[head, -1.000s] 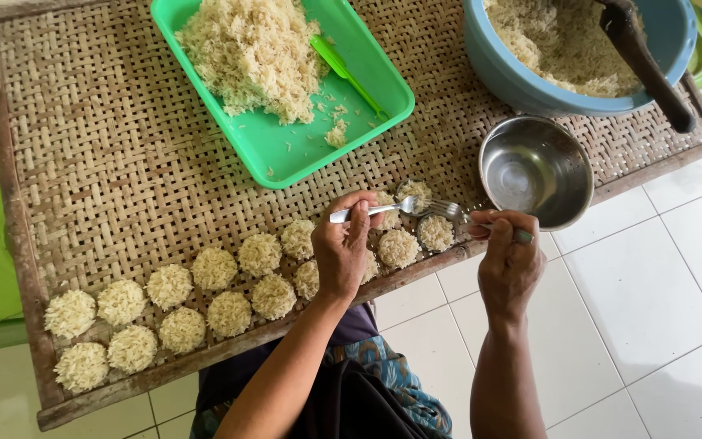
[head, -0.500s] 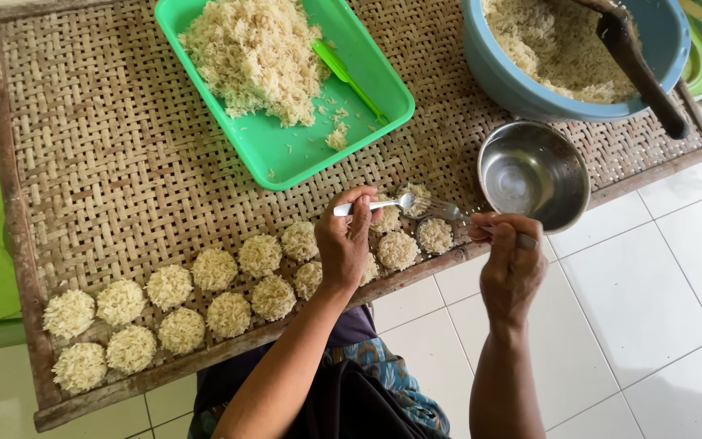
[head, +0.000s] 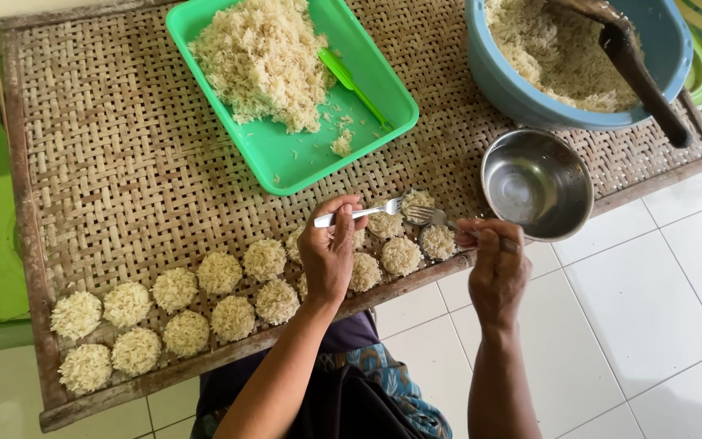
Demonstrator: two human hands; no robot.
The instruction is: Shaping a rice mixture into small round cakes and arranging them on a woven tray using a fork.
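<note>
My left hand (head: 331, 252) grips a metal fork (head: 367, 211) whose tines rest on a small round rice cake (head: 418, 199) on the woven bamboo tray (head: 115, 162). My right hand (head: 493, 268) holds a second fork (head: 431, 216) with its tines meeting the first at that same cake. Several round rice cakes (head: 221, 272) lie in two rows along the tray's near edge, from the left corner up to my hands.
A green plastic tray (head: 383, 89) with a heap of cooked rice (head: 262, 57) and a green spatula (head: 351, 85) sits behind. A blue basin (head: 497, 81) of rice with a dark ladle (head: 639, 73) stands far right; a steel bowl (head: 538, 183) stands beside my right hand. White tile floor lies below.
Both hands stay at the right end of the rows; the fork tips have shifted slightly on the cake. The view has drifted a little.
</note>
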